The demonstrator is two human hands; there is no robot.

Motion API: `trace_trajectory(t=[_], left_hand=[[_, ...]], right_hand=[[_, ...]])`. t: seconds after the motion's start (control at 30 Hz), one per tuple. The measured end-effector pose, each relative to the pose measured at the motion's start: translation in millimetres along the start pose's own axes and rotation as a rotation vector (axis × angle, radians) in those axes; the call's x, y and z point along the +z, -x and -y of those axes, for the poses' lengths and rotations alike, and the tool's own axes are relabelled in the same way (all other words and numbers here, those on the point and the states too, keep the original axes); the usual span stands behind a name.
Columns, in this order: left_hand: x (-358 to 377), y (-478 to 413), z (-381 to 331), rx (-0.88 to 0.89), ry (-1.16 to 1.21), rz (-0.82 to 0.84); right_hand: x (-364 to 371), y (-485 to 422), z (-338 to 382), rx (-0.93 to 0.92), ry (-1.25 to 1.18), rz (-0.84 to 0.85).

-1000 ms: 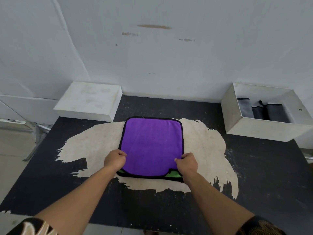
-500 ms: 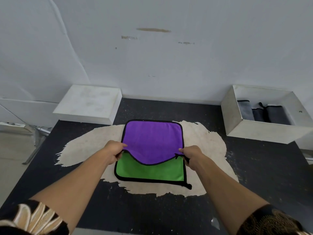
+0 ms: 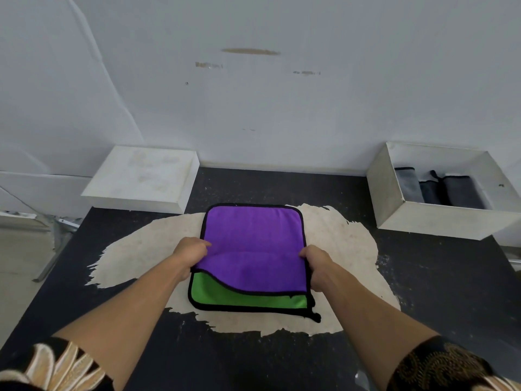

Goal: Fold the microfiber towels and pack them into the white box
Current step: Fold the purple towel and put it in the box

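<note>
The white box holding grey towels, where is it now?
In the head view the white box stands at the far right of the black table, against the wall, right of the purple and green towel.

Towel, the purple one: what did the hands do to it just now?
The left hand and right hand kept gripping the towel, lifted its purple layer's near edge away, baring the green side, then brought it partway back toward the person. The box and gray towels inside stayed put.
</note>
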State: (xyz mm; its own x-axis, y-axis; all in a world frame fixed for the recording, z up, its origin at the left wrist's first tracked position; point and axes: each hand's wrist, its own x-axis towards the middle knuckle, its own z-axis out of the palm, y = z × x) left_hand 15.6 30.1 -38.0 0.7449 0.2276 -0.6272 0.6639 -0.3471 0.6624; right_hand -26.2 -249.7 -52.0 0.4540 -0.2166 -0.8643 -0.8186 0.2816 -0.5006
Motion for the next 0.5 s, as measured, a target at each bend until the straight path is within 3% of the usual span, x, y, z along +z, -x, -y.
trace_trajectory(t=[0.13,0.27,0.43,0.5], left_hand=[[-7.7,-4.5,-11.4,-0.007,0.056,-0.079],[-8.1,-6.3,-21.9,0.094,0.064,-0.134],[-8.9,-3.4,-62.1,0.063,0.195,0.076],[-11.1,-0.3,-81.5,0.039,0.280,0.075]], right_hand=[[4.1,1.1,23.0,-0.054,0.007,-0.031],[4.5,9.7,49.4,-0.135,-0.064,-0.050],[-4.2,29.6,89.3,-0.262,-0.261,-0.022],[-11.2,33.7,101.9,-0.292,-0.297,-0.017]])
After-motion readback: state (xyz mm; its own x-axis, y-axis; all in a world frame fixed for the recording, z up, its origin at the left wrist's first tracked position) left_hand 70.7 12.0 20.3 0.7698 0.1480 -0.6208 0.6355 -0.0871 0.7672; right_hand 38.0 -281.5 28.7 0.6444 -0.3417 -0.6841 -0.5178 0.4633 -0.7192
